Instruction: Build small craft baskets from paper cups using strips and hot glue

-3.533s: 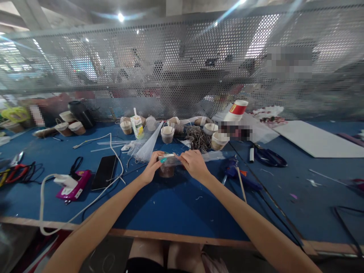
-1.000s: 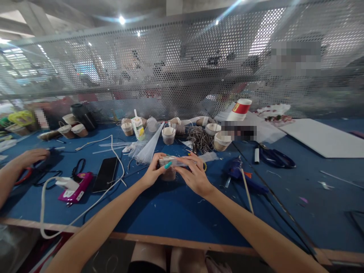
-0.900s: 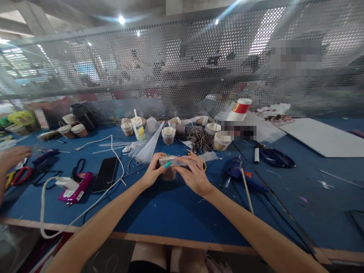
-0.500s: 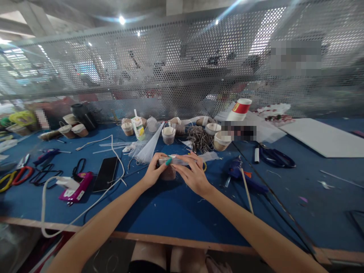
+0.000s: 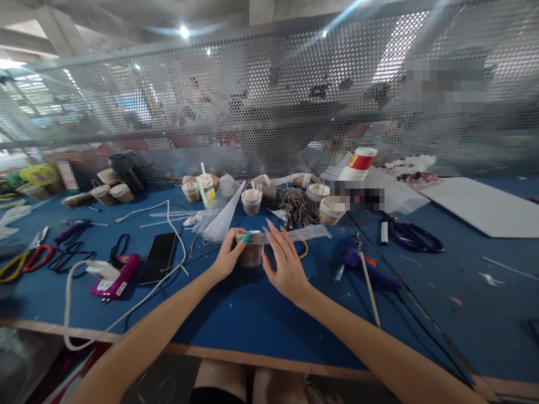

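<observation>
My left hand [image 5: 226,257] is closed on the side of a small brown pot [image 5: 251,257] with a pale top, its thumb with a teal nail lying at the rim. Beside the pot's right side is my right hand [image 5: 288,266], fingers stretched out and nothing seen gripped in it. Whether its fingertips touch the pot I cannot tell. Clear thin strips [image 5: 315,232] extend to the right behind my right hand. A fan of translucent strips [image 5: 223,217] lies just behind the left hand.
Several small pots [image 5: 251,201] and a tangle of grey-brown cord [image 5: 298,207] stand behind my hands. To the right are a blue glue gun [image 5: 352,252], a wooden stick [image 5: 370,292] and dark scissors [image 5: 415,235]. On the left lie a phone [image 5: 158,258], a magenta device [image 5: 115,278] and a white cable [image 5: 168,207].
My right hand has drawn back from the pot's top, its fingers straightening and lifting, so more of the pot shows. My left hand keeps its hold.
</observation>
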